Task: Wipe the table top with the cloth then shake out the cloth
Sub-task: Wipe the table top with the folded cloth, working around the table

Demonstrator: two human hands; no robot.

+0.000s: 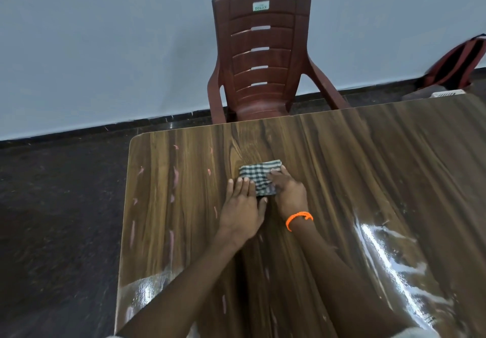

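Folded checked cloth [259,179] lies flat on wooden tabletop [368,169], toward far edge. Left hand [243,207] flat, fingers extended, pressing cloth's near-left part. Right hand [288,190], orange band [298,219] at wrist, spread flat over cloth's right side. Brown plastic chair [260,56] beyond tabletop.

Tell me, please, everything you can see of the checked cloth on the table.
The cloth is a small woven-looking piece in a dark and pale check, folded into a compact pad lying flat on the wood-grain table top, toward its far edge. The left hand rests its fingertips on the cloth's near left side, while the right hand presses flat on its right side, covering part of it. Neither hand lifts it.
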